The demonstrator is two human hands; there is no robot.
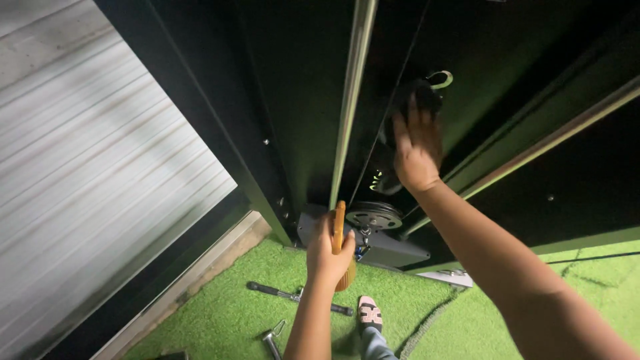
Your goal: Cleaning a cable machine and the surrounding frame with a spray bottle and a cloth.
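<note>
My left hand (328,252) is closed around an orange-brown wooden handle (340,230) of a tool, held upright just in front of a round metal pulley (375,215) at the foot of a black frame. My right hand (417,150) reaches up and presses against a black bundle (421,93) hanging on the black upright, near a green-edged ring (440,79). Its fingers are spread on that dark object; whether they grip it is unclear. A silver vertical rail (352,100) runs between the two hands.
Green artificial turf (233,313) covers the floor, with a long black-handled bar (293,297) and a small metal tool (272,340) lying on it. My foot in a patterned slipper (370,313) stands beside them. A grey ribbed shutter (87,173) fills the left.
</note>
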